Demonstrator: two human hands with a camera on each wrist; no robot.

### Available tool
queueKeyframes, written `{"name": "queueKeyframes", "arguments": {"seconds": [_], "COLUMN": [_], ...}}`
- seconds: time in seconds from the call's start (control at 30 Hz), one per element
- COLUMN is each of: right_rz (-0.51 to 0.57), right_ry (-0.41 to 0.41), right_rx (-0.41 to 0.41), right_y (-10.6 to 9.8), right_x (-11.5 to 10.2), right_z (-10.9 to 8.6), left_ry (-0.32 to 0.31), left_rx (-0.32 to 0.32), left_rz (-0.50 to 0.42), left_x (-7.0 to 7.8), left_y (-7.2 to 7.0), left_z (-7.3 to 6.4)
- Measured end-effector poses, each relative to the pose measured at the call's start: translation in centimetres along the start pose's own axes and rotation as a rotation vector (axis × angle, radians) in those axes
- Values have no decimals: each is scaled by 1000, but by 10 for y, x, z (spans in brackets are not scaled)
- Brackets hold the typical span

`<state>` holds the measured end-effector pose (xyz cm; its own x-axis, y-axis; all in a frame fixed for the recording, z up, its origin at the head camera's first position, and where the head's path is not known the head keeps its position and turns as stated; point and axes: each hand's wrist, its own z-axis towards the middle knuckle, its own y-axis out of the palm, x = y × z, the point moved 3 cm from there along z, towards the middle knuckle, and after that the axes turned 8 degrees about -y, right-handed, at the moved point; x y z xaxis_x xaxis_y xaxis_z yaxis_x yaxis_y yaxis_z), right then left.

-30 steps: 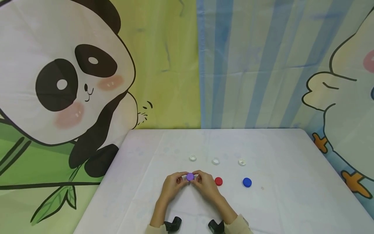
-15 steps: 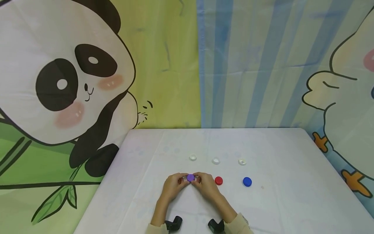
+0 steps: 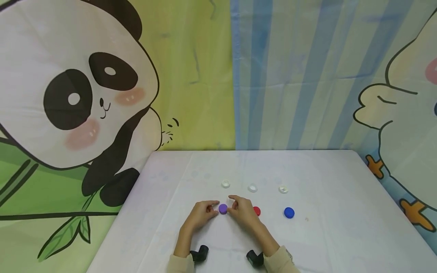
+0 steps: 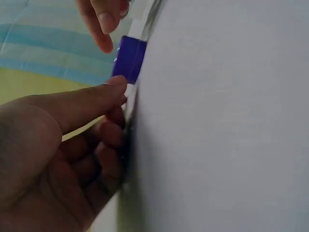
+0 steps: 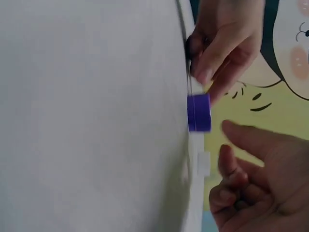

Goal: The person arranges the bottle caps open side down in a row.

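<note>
A purple cap [image 3: 223, 209] lies flat on a white table [image 3: 177, 242], between the fingertips of two hands. The left hand [image 3: 200, 214], left of the cap, is unclenched, its thumb at the cap's edge; whether the two touch cannot be told. The right hand [image 3: 244, 212], right of the cap, is let go, thumb and forefinger spread. Right of the purple cap sit a red cap [image 3: 257, 211], partly hidden, and, farther along, a blue cap [image 3: 289, 212]; beyond the purple cap rest three round white pieces [image 3: 252, 188].
</note>
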<state>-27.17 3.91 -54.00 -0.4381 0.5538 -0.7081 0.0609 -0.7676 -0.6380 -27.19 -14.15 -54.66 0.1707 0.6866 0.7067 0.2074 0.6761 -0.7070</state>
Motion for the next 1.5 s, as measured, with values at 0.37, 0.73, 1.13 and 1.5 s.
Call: {"name": "queueKeyframes", "arguments": {"seconds": [0.37,0.73,1.13,1.5], "right_rz": [-10,-36,-63,-36], "right_ry": [25,139,78,45], "right_rx": [12,-21,16,-55], "right_y": [-27,-7,1,-16], "right_x": [1,29,37,29], "right_z": [50,73,79,82], "left_ry": [-112,-43,-40,22], "left_rx": [71,-12,7,13], "left_rz": [94,63,114,107], "left_x": [8,6,2,8], "left_y": [-34,-17,-9,-15], "left_z": [55,98,103,105]}}
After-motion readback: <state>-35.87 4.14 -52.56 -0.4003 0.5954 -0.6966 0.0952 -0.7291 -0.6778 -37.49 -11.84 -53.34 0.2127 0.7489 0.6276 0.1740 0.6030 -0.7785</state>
